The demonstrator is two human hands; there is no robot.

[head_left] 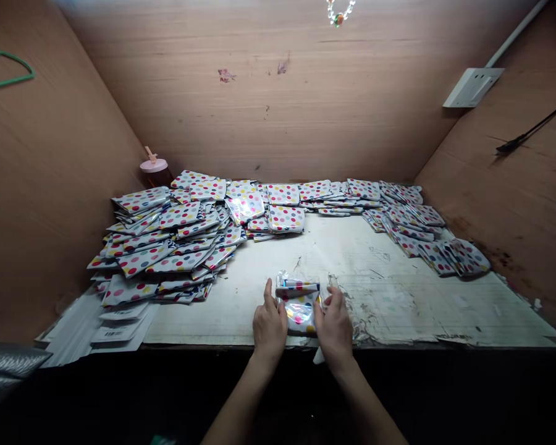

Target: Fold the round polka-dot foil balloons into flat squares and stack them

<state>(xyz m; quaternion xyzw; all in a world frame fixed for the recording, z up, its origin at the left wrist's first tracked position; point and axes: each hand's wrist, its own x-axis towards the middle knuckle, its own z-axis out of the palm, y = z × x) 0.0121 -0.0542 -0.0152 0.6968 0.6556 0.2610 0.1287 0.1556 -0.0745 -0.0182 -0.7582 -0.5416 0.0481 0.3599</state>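
Glossy polka-dot packet (299,304) looks light, floppy, slippery; left hand (269,324) and right hand (334,326) pinch its nine and three o'clock edges, the best hold.

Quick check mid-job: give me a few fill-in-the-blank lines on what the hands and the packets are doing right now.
1. The left hand and right hand hold one dotted packet from ____ sides.
2. The biggest packet pile lies to the person's ____.
3. The pink cup stands in the far ____ corner.
4. The socket is mounted on the ____ wall.

Missing words: both; left; left; right
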